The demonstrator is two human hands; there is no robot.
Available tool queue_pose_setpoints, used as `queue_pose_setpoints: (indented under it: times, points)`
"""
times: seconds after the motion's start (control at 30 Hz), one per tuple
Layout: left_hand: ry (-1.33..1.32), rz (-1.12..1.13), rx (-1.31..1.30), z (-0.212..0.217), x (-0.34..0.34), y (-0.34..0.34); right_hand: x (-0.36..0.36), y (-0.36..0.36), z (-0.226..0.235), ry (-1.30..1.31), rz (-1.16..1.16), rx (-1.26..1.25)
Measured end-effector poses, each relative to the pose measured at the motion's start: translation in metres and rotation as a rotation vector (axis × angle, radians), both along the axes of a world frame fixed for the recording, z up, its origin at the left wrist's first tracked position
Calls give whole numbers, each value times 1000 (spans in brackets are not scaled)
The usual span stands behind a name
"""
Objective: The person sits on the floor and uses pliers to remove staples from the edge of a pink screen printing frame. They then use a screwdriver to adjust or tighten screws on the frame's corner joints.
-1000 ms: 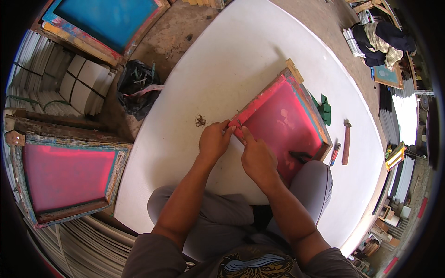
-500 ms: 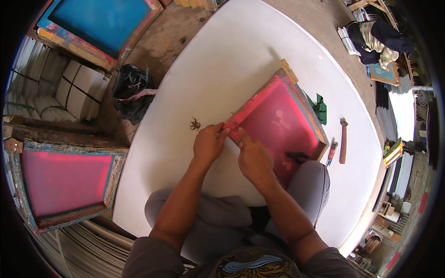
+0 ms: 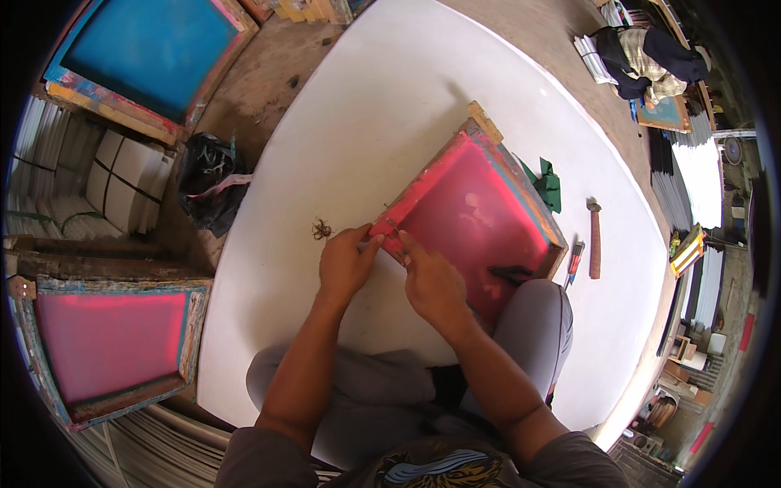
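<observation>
A wooden screen frame with red mesh [image 3: 476, 215] lies tilted on a big white tabletop [image 3: 390, 106], its near side resting toward my lap. My left hand [image 3: 344, 262] pinches the frame's near left corner, fingers closed on its edge. My right hand [image 3: 432, 281] lies beside it on the same corner, fingertips pressed to the frame edge and mesh. A small dark tangle of thread [image 3: 322, 229] sits on the white surface just left of my left hand. A small black object [image 3: 511, 274] lies on the mesh near my right knee.
A hammer [image 3: 595, 240], a pen-like tool [image 3: 574, 259] and a green cloth [image 3: 547, 185] lie right of the frame. A blue screen [image 3: 150, 49] and another red screen [image 3: 106, 342] sit at left with a black bag [image 3: 207, 180] and stacked white sheets [image 3: 122, 179].
Both hands have stayed at the frame's near left corner; the fingers shifted slightly along its edge. The view has moved a little.
</observation>
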State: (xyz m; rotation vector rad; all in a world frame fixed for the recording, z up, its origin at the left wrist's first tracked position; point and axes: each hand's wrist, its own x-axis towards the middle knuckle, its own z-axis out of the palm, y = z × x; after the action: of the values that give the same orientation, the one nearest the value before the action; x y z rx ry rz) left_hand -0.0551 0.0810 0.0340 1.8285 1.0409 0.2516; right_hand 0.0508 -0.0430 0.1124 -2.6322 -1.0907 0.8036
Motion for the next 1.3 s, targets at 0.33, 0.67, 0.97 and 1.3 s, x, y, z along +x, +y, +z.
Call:
queue_pose_setpoints:
  times: [0.33,0.67,0.97,1.3]
  points:
    - [-10,2,1,-7,-1,0,20,-9,-10,30,5,75]
    - [-44,3,44,-10,-3,-2,13,-13,-19,35,19,83]
    - [-5,-15,54,-11,-4,-2,-8,-16,-15,30,-22,187]
    - [-33,-13,62,-13,-5,-3,-13,-1,1,-8,13,17]
